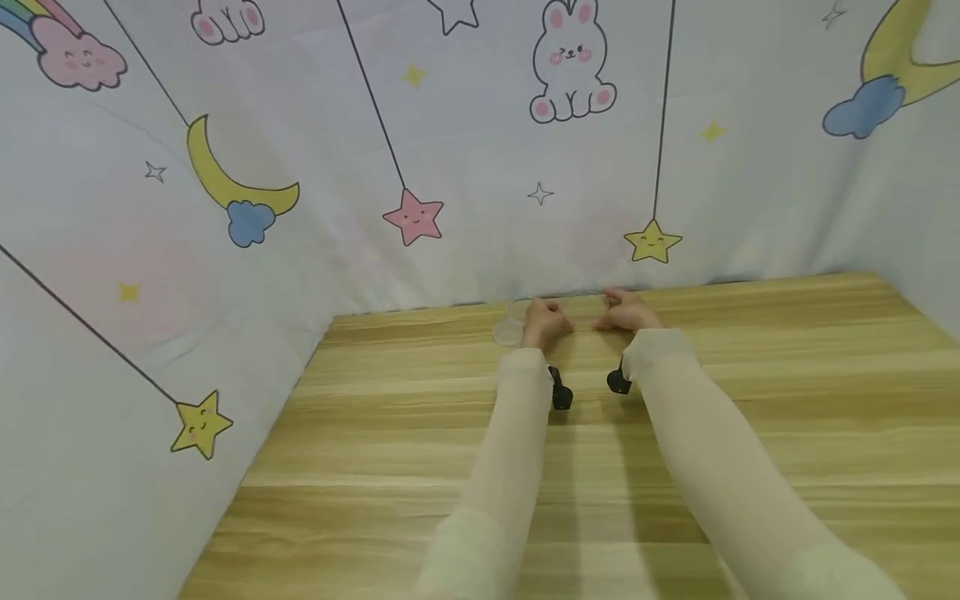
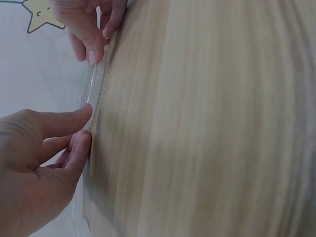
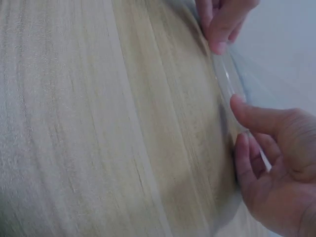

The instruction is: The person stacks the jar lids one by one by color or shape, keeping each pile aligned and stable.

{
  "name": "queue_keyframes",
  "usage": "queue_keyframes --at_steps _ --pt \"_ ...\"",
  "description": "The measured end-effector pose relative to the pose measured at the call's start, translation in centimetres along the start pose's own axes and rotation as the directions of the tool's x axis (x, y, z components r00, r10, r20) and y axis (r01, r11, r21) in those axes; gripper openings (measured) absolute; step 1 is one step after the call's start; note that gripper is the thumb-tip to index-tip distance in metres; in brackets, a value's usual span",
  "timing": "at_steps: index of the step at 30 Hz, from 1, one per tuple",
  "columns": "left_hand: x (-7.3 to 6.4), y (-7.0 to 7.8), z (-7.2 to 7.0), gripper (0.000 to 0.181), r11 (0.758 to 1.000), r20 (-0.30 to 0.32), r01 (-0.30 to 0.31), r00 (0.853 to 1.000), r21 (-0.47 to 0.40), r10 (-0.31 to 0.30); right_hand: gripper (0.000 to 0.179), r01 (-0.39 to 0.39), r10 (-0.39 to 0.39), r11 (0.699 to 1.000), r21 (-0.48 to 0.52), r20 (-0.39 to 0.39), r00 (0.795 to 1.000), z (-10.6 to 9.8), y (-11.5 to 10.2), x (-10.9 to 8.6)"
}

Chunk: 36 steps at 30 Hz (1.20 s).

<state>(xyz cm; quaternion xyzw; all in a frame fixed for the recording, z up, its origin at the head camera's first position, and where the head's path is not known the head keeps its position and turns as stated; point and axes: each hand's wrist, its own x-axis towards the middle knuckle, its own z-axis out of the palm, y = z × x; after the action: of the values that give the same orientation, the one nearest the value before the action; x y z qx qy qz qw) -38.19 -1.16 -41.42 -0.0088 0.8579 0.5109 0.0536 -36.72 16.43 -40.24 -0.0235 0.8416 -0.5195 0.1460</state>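
Note:
At the back of the wooden table, both hands are at a clear plastic piece with a thin rim [image 2: 95, 81], which shows as a see-through strip between them. The left hand [image 1: 546, 323] pinches its edge, thumb on one side and fingers on the other. From the opposite side the right hand [image 1: 628, 313] pinches the same clear rim [image 3: 226, 74] between thumb and forefinger. Most of the piece's shape is lost against the white cloth. Just left of the left hand lies a clear round disc [image 1: 507, 334], with another clear round piece [image 1: 517, 309] behind it, partly hidden by that hand.
The wood-grain table [image 1: 375, 433] reaches back to a white cloth [image 1: 480, 150] printed with stars, moons and rabbits, which also hangs along both sides. Black wrist devices [image 1: 560, 390] sit on the inner side of both pale sleeves [image 1: 517, 425].

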Motion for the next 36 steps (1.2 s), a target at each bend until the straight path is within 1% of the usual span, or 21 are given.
queue_keyframes --at_steps 2,3,5,7,11,13,14,15,17,20,24,26,29,31,33,36 --pt "-0.2 -0.2 0.0 0.05 1.0 -0.027 0.019 0.999 -0.014 -0.02 0.082 -0.022 0.021 0.998 0.064 0.02 1.0 0.0 0.0 0.0" --pt "-0.3 -0.2 -0.1 0.048 0.999 -0.03 0.027 0.999 -0.027 -0.028 0.082 -0.036 0.033 0.995 0.095 0.032 0.999 0.0 0.0 -0.1" --pt "-0.5 -0.3 -0.4 0.049 0.996 -0.021 0.029 0.999 -0.087 -0.031 0.082 -0.061 0.052 0.982 0.176 0.052 0.997 -0.2 -0.2 -0.1" --pt "-0.6 -0.2 -0.9 0.048 0.987 0.005 0.019 1.0 -0.162 -0.019 0.082 -0.076 0.061 0.967 0.242 0.068 0.996 -0.5 -0.4 -0.1" --pt "-0.4 0.8 -2.3 0.048 0.96 0.062 -0.019 0.997 -0.28 0.038 0.082 -0.034 0.01 0.963 0.266 0.09 0.996 -1.6 -1.6 -0.2" --pt "-0.2 1.5 -3.0 0.05 0.941 0.095 -0.041 0.992 -0.336 0.077 0.081 -0.015 -0.008 0.966 0.257 0.089 0.996 -2.3 -2.6 -0.2" --pt "-0.1 2.0 -3.4 0.051 0.925 0.11 -0.052 0.989 -0.377 0.1 0.081 0.002 -0.025 0.969 0.246 0.09 0.996 -2.7 -3.1 -0.2" --pt "0.1 2.4 -3.7 0.052 0.905 0.123 -0.062 0.985 -0.42 0.124 0.08 0.013 -0.037 0.966 0.259 0.084 0.996 -3.1 -3.7 -0.3" --pt "0.2 3.3 -4.2 0.052 0.86 0.135 -0.071 0.978 -0.505 0.16 0.077 0.032 -0.051 0.962 0.269 0.063 0.997 -3.8 -4.8 -0.4" --pt "0.2 4.6 -4.9 0.051 0.779 0.137 -0.074 0.97 -0.623 0.201 0.075 0.086 -0.099 0.952 0.294 0.029 0.995 -4.5 -6.3 -0.9" --pt "-0.1 5.9 -5.5 0.047 0.7 0.122 -0.078 0.966 -0.71 0.23 0.073 0.157 -0.166 0.928 0.337 -0.001 0.986 -5.0 -8.1 -1.8" --pt "-0.4 6.4 -5.6 0.043 0.669 0.114 -0.074 0.966 -0.739 0.232 0.073 0.186 -0.191 0.913 0.362 -0.023 0.981 -5.1 -9.0 -2.4" --pt "-1.1 7.0 -5.6 0.034 0.626 0.086 -0.083 0.968 -0.776 0.235 0.075 0.232 -0.22 0.892 0.387 -0.075 0.973 -5.0 -10.1 -3.2" --pt "-1.9 7.4 -5.6 0.028 0.591 0.065 -0.094 0.968 -0.801 0.242 0.077 0.259 -0.239 0.88 0.398 -0.1 0.966 -4.9 -10.8 -3.9" --pt "-2.7 7.7 -5.7 0.027 0.541 0.034 -0.118 0.964 -0.833 0.262 0.078 0.288 -0.263 0.868 0.405 -0.117 0.958 -4.7 -11.3 -4.8" --pt "-4.2 8.3 -6.0 0.03 0.483 -0.02 -0.169 0.954 -0.859 0.3 0.076 0.344 -0.312 0.836 0.428 -0.146 0.939 -4.1 -11.9 -6.2"
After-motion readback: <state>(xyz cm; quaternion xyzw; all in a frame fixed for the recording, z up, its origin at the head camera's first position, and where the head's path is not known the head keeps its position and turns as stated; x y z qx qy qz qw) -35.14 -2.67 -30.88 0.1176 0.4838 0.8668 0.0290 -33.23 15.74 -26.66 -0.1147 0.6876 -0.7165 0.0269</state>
